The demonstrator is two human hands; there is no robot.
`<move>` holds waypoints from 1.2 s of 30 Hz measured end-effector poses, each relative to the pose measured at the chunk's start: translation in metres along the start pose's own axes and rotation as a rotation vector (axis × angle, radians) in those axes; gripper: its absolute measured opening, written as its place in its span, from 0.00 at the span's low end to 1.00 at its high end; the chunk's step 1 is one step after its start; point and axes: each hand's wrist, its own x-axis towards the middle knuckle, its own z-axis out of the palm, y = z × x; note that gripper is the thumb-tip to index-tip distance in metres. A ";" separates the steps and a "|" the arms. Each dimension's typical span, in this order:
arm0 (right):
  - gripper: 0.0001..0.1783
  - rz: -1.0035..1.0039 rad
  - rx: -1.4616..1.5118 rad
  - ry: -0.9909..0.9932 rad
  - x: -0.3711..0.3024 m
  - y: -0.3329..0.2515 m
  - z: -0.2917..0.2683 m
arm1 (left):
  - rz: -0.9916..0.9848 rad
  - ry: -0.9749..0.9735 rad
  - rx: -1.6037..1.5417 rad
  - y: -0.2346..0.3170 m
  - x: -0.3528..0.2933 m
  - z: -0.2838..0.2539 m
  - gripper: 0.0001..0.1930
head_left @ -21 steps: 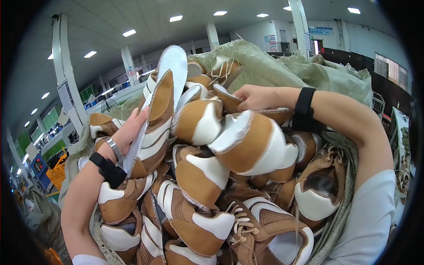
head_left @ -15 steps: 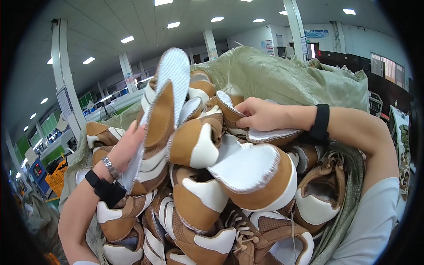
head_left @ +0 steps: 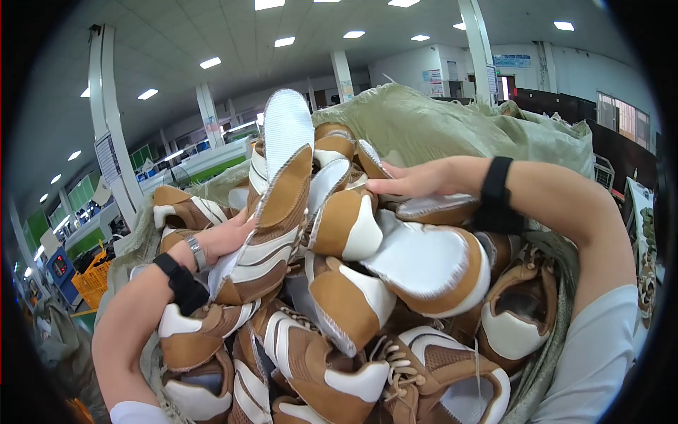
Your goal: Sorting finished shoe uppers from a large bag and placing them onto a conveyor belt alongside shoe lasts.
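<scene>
A heap of brown and white shoe uppers, some laced, with stitched white bottoms, fills a pale green woven sack. My left hand is closed against the side of a shoe upper that stands toe up at the left of the heap; its fingertips are hidden behind it. On the far right side, my right hand lies with fingers stretched out over a small upper and beside another upper lying bottom up. Below it a larger upper shows its white bottom.
The sack's loose green cloth rises behind the heap. At the left are an orange crate and a blue machine. White pillars and work benches stand farther back. A dark partition is at the right.
The upper by my left hand has shifted right and down, and neighbouring uppers have moved right. My right hand's fingers have straightened from a pinch on the small upper.
</scene>
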 end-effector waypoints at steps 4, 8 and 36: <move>0.65 -0.180 0.071 0.014 -0.001 0.008 0.000 | 0.109 -0.047 -0.140 0.015 -0.017 0.005 0.31; 0.66 -0.244 0.170 0.110 -0.008 -0.004 0.002 | 0.067 -0.110 -0.078 0.017 -0.006 -0.014 0.29; 0.28 -1.111 0.961 0.160 -0.116 -0.056 -0.034 | 0.786 0.866 1.501 0.201 -0.062 0.033 0.16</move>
